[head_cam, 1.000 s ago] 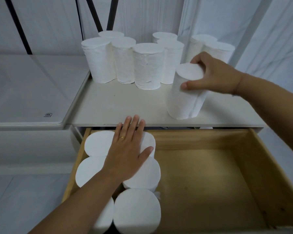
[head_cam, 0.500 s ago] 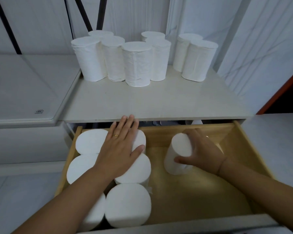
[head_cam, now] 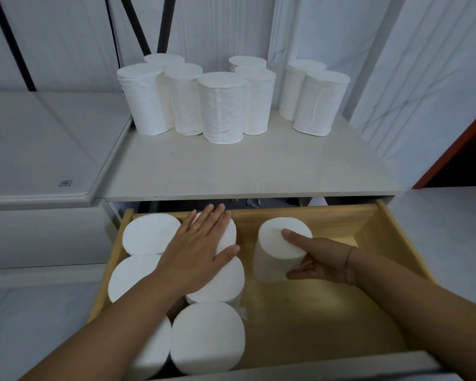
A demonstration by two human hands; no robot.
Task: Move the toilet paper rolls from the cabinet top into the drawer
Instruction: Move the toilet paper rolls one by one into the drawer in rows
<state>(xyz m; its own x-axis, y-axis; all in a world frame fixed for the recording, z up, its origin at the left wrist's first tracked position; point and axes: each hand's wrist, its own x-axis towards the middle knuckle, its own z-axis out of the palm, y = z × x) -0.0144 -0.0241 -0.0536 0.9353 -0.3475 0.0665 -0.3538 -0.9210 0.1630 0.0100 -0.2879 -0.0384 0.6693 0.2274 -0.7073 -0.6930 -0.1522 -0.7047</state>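
Several white toilet paper rolls (head_cam: 222, 105) stand upright at the back of the pale cabinet top (head_cam: 248, 171). Below it the wooden drawer (head_cam: 390, 243) is pulled out. Several rolls (head_cam: 206, 336) stand packed on end in its left half. My left hand (head_cam: 201, 251) lies flat with straight fingers on top of those packed rolls. My right hand (head_cam: 316, 259) grips one upright roll (head_cam: 275, 251) standing on the drawer floor just right of the packed group, thumb on its top face and fingers round its right side.
The drawer's right half shows bare wooden floor (head_cam: 341, 320). A lower white glass-topped surface (head_cam: 39, 144) adjoins the cabinet on the left. White wall panels stand behind, and a dark red edge (head_cam: 456, 149) shows at the right.
My right hand carried a roll from the cabinet top's front right down into the drawer and set it upright beside the packed rolls. My left hand stayed flat on those rolls.
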